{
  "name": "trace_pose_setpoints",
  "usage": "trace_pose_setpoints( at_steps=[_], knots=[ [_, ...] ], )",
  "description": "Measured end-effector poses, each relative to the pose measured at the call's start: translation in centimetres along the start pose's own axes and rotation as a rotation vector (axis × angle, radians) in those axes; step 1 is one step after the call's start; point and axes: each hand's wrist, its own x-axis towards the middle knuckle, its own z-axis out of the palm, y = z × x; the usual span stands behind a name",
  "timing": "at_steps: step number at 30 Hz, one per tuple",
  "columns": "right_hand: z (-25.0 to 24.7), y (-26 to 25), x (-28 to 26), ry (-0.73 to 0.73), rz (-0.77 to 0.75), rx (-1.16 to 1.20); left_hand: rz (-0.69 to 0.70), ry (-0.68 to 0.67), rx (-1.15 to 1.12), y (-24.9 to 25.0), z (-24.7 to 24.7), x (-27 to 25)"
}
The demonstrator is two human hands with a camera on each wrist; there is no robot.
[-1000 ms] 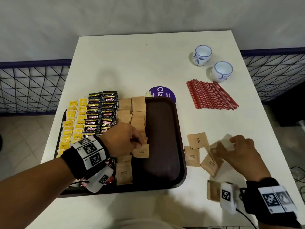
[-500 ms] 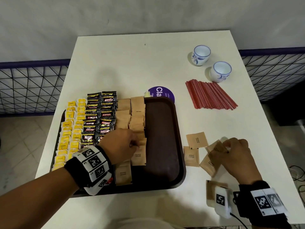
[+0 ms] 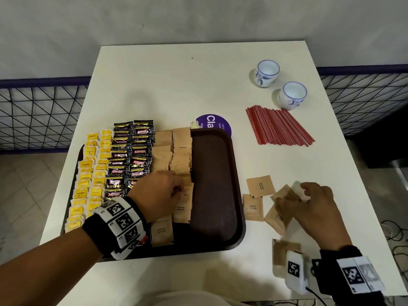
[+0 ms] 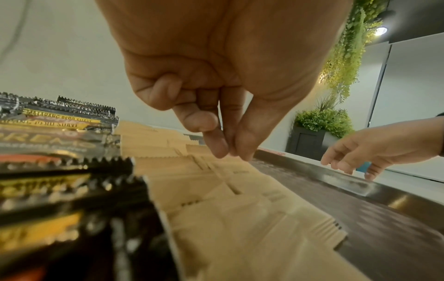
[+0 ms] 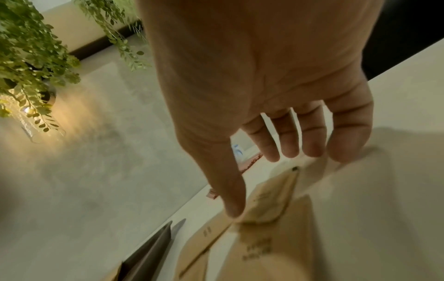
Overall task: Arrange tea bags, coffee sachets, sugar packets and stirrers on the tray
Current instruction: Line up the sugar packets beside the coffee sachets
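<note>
Working over the brown tray (image 3: 234, 219), our left hand (image 3: 159, 195) pinches thumb and fingertips (image 4: 242, 150) together at the sugar packets (image 3: 181, 151) filling its middle columns; whether a packet is actually held we cannot tell. Left of these lie coffee sachets (image 3: 132, 151) and yellow tea bags (image 3: 92, 173). Right of the tray, our right hand (image 3: 313, 208) rests relaxed fingers on loose sugar packets (image 3: 260, 186). Beyond those packets lie red stirrers (image 3: 278, 127).
</note>
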Motion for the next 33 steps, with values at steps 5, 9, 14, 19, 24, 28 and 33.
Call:
trace_pose_setpoints(
  at_steps=[5,9,14,19,24,28,33],
  knots=[
    [0.8,0.1,-0.1,-0.030,-0.126,-0.114,0.019,0.068,-0.044,0.6,-0.5,0.2],
    [0.9,-0.7,-0.1,-0.035,-0.185,-0.071,0.071,0.110,-0.090,1.7,-0.8,0.6],
    [-0.1,-1.3,-0.2,-0.011,-0.201,0.188,0.131,0.136,-0.168,3.3,-1.2,1.4],
    [1.0,-4.7,-1.3,-0.228,-0.073,0.764,0.147,0.050,-0.395,6.1,-1.2,2.4],
    [3.5,-7.3,-2.3,-0.349,-0.108,0.826,0.135,-0.058,-0.528,7.4,-0.5,3.9],
    [4.1,-7.6,-2.9,-0.382,-0.178,0.648,0.085,-0.016,-0.642,6.7,-1.1,3.7],
    [1.8,-5.2,-0.6,-0.062,-0.329,0.211,0.015,-0.130,-0.402,2.3,-4.4,1.8]
  ],
)
